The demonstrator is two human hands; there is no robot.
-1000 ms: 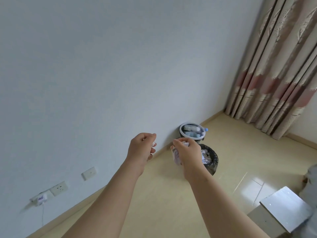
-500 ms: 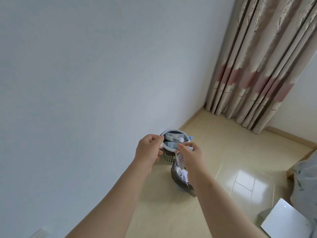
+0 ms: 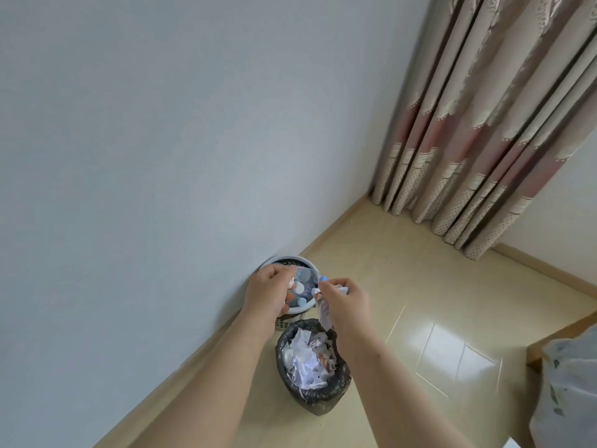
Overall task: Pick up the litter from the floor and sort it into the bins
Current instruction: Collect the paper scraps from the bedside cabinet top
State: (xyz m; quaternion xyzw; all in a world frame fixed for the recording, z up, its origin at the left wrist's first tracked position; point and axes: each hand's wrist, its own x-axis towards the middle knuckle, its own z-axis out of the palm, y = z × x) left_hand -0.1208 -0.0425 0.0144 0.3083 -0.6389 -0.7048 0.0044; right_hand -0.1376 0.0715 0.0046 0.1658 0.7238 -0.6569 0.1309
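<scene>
Head view: right hand (image 3: 347, 302) grip pinches crumpled paper (image 3: 324, 313) over the black-lined bin (image 3: 310, 396) on the floor by the wall (image 3: 161, 156). Left hand (image 3: 269, 294) curled over the bottle basket (image 3: 290, 259) just behind it; can't tell its grip. Curtain (image 3: 468, 140) in far corner.

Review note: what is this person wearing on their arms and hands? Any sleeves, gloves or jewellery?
Nothing visible. The left hand and right hand have no gloves, rings or watch. The left forearm and right forearm are uncovered, and no sleeve edge is in view.
</scene>
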